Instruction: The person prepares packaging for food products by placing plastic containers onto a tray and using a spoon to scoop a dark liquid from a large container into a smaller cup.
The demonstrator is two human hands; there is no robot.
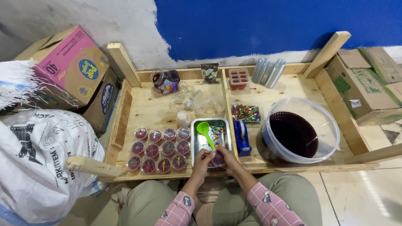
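Both my hands meet over the near edge of a low wooden tray table (146,106). My left hand (202,161) and my right hand (228,158) together hold a small clear cup of dark red jelly (218,159). Just beyond them a metal tray (195,140) holds a green spoon (204,132) and coloured bits. To the left stand several filled small jelly cups (159,150) in rows.
A large clear bucket of dark red liquid (293,134) sits at right, with a blue tape dispenser (241,137) beside it. Farther back are a jar (165,80), empty cups (184,98), a packet of coloured picks (246,112) and stacked cups (268,72). Cardboard boxes and a white sack flank the table.
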